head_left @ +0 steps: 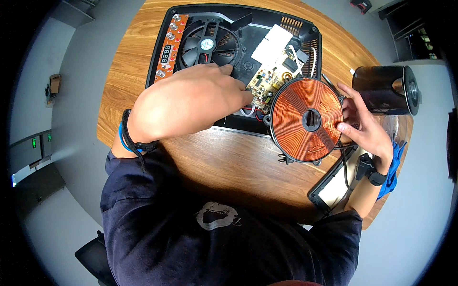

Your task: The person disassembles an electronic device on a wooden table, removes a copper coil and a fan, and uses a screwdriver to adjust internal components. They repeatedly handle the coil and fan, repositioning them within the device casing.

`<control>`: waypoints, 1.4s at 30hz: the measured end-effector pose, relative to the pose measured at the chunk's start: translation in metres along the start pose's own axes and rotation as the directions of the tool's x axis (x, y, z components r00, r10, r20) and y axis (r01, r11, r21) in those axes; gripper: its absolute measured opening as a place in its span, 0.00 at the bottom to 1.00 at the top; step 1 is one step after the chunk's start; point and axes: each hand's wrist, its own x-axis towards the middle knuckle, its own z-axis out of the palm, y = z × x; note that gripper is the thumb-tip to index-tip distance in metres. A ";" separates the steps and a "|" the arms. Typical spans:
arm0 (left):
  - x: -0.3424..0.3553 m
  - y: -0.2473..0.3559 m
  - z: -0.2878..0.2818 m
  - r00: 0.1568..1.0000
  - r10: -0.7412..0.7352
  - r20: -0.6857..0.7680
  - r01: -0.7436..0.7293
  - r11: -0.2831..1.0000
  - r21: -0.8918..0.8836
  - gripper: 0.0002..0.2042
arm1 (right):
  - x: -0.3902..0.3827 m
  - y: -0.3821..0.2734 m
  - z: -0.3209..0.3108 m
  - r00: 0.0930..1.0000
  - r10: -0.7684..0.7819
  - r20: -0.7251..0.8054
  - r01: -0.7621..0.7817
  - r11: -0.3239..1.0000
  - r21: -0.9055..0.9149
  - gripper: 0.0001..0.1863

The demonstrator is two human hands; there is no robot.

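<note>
On the table lies the opened black base of an induction cooker (248,12). My right hand (365,124) grips the right rim of a round copper induction coil (305,102), thumb on its face and fingers behind. The coil is tilted up at the base's near right corner and covers part of the circuit board (267,83). My left hand (195,97) reaches over the base between the fan (206,44) and the board. Its fingers are bent downward and closed; their tips, and whatever they pinch, are hidden from view.
An orange display board (172,43) lines the base's left side. Right of it stand a black cylinder (384,90) and, nearer me, a dark-framed panel (334,186) with a cable across it. A blue cloth (393,171) lies at the table's right edge.
</note>
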 end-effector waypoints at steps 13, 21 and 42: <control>0.001 -0.001 0.002 0.995 -0.034 -0.097 0.032 0.999 -0.020 0.22 | -0.001 0.001 -0.004 0.994 0.041 0.101 -0.030 0.994 -0.103 0.66; 0.000 -0.010 -0.001 0.995 -0.059 0.077 0.062 0.998 -0.032 0.18 | -0.001 0.001 -0.003 0.995 0.018 0.094 -0.010 0.996 -0.088 0.66; 0.011 -0.033 -0.024 0.990 -0.081 0.118 0.098 0.984 -0.147 0.34 | 0.000 -0.011 -0.006 0.993 0.000 0.120 0.013 0.994 -0.111 0.61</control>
